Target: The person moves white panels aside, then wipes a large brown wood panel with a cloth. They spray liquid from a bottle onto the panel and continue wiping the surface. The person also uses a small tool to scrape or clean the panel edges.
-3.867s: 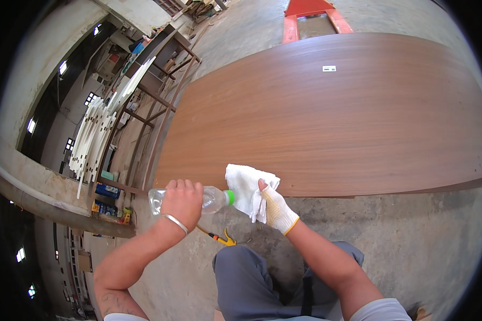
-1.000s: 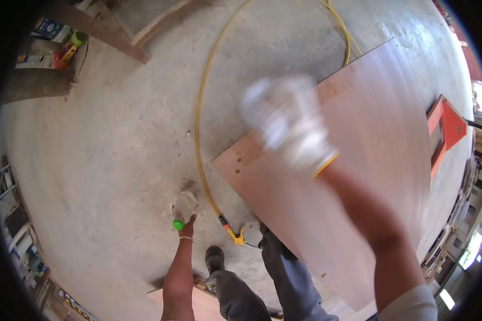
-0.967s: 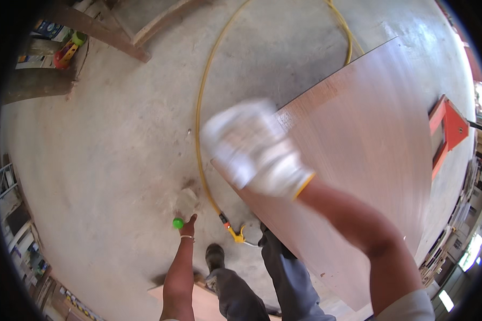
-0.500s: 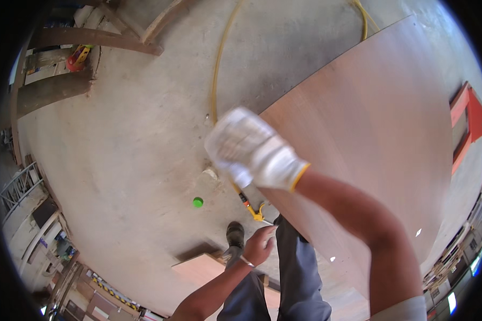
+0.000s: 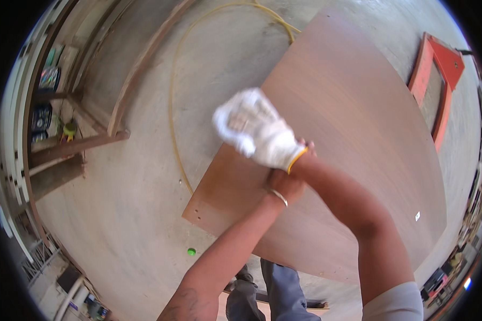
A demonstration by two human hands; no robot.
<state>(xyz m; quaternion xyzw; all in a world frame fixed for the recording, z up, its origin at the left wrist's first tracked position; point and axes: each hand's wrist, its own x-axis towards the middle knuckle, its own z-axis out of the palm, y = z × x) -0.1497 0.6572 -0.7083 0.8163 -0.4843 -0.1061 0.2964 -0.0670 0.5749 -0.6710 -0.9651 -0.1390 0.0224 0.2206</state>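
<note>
My right hand wears a white knitted work glove with a yellow cuff edge and dark smudges. It is held above a large brown plywood panel, and motion blur hides how its fingers are set. From below, my bare left hand, a silver bangle on its wrist, reaches up to the right wrist. Its fingertips show on the far side of the glove's cuff, wrapped round it. The panel spreads from centre to right in front of my legs, with small holes near its left corner.
A yellow hose curves over the concrete floor and meets the panel's left edge. A green cap lies left of my forearm. Brown wooden frames stand at upper left. An orange-red metal frame is at far right.
My left hand has risen from beside my leg to grip the right glove's cuff. The panel now reaches farther left before my legs; the yellow air blow gun is out of sight.
</note>
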